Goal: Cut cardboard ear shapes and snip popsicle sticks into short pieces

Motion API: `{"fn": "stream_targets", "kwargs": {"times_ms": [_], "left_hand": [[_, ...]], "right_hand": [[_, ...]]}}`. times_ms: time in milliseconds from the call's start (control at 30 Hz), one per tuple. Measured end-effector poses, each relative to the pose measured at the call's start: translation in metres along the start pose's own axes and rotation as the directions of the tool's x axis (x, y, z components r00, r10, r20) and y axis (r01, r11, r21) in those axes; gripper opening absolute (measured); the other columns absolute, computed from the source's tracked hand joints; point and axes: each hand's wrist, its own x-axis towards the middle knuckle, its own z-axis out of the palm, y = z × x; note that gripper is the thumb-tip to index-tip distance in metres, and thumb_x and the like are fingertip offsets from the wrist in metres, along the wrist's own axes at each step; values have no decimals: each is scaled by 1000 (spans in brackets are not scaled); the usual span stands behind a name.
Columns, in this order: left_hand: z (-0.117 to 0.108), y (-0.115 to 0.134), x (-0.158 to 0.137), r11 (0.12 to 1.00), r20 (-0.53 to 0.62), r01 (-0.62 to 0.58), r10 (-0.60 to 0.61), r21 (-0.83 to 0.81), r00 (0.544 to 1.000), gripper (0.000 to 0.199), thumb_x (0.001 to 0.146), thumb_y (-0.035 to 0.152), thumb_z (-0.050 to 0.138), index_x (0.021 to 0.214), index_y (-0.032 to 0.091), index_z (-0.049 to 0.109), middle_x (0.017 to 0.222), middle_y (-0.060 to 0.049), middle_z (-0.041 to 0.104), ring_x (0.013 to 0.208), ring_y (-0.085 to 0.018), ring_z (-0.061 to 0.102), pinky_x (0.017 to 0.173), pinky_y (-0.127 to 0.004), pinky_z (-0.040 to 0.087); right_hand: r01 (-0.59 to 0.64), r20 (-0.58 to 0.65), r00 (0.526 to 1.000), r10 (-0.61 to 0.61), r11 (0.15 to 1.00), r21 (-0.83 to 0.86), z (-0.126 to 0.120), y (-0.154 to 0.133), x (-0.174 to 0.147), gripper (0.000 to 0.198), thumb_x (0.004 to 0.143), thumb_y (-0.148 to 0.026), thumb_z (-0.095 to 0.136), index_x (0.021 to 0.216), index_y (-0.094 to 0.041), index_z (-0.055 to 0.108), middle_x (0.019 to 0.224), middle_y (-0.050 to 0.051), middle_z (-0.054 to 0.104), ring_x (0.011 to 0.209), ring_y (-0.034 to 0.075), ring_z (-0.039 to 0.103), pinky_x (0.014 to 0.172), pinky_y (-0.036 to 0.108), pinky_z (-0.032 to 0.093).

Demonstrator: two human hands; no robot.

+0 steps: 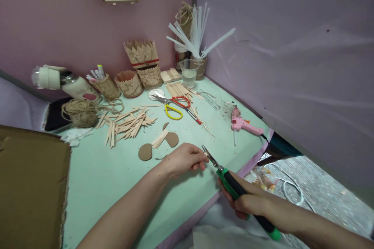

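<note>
In my right hand (242, 202) is a pair of green-and-black-handled snips (230, 183), its narrow blades pointing up and left, slightly apart. My left hand (188, 159) is closed in a pinch on a small pale wooden stick piece (206, 155), mostly hidden by the fingertips. The blades lie right at that piece. Left of my left hand, cut brown cardboard rounds (145, 152) lie on the table with a few pale sticks (160, 139) between them.
A pile of wooden sticks (131, 124), red-and-yellow-handled scissors (172, 105) and a pink glue gun (245, 124) lie on the green table (102, 186). Behind stand stick-covered pots (128, 84), a twine ball (80, 113) and a plastic cup (189, 76). Cardboard (32, 186) is at left.
</note>
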Motion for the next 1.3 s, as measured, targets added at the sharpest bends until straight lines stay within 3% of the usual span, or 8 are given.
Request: {"fn": "stream_targets", "kwargs": {"times_ms": [300, 433, 533, 633, 733, 900, 1067, 1300], "left_hand": [[28, -7, 4, 981, 83, 108, -95, -160, 992, 25, 68, 36, 64, 71, 12, 63, 56, 0, 59, 43, -5, 34, 45, -22, 23], [29, -4, 3, 990, 80, 36, -25, -133, 996, 28, 73, 39, 61, 76, 11, 63, 61, -2, 61, 47, -6, 40, 48, -22, 27], [14, 4, -2, 997, 23, -28, 30, -78, 999, 31, 76, 39, 58, 89, 11, 65, 72, -5, 65, 55, -8, 48, 53, -22, 34], [-17, 16, -14, 973, -143, -115, 145, 202, 979, 29, 79, 37, 54, 93, 16, 67, 68, -2, 63, 61, -12, 54, 57, -23, 37], [-56, 24, -30, 868, -393, -120, 337, 483, 856, 29, 82, 38, 48, 83, 18, 68, 73, -3, 65, 69, -16, 56, 62, -27, 39], [-103, 17, -42, 776, -605, 133, 359, 617, 711, 21, 76, 28, 52, 86, 20, 68, 78, -3, 66, 74, -18, 58, 62, -28, 38], [-106, 11, -34, 767, -601, 185, 304, 615, 739, 19, 72, 20, 52, 81, 20, 69, 82, -3, 69, 76, -18, 60, 62, -27, 39], [-100, 12, -31, 756, -625, 220, 300, 616, 720, 21, 71, 14, 52, 80, 20, 70, 82, -3, 70, 78, -18, 61, 63, -26, 41]], "right_hand": [[-150, -63, 983, 170, 959, 241, 5, 31, -11, 25, 68, -25, 53, 92, -22, 46, 69, -5, 42, 51, 8, 35, 47, 22, 28], [-54, -76, 994, 77, 963, 263, 2, 21, -14, 19, 71, -21, 54, 89, -21, 48, 76, -3, 46, 58, 10, 41, 52, 23, 33], [126, -110, 990, -91, 916, 381, 0, 12, -3, 23, 67, -21, 60, 88, -22, 51, 80, -1, 49, 62, 12, 41, 56, 26, 36], [249, -152, 968, -198, 806, 537, 0, 4, 19, 35, 60, -24, 68, 93, -23, 55, 78, -1, 49, 58, 12, 37, 53, 27, 33], [332, -173, 942, -288, 732, 595, 2, -6, 44, 44, 58, -23, 70, 101, -24, 58, 80, 0, 50, 60, 12, 38, 54, 27, 34], [418, -228, 906, -357, 662, 623, 3, -19, 78, 38, 58, -21, 67, 95, -24, 59, 80, 0, 49, 64, 14, 42, 56, 29, 37], [428, -253, 903, -348, 660, 618, -2, -8, 96, 38, 59, -21, 67, 97, -24, 59, 80, 0, 49, 62, 13, 41, 55, 28, 37], [416, -221, 906, -361, 660, 626, -6, 0, 101, 38, 62, -25, 68, 100, -24, 62, 82, 2, 49, 65, 14, 40, 56, 28, 39]]}}
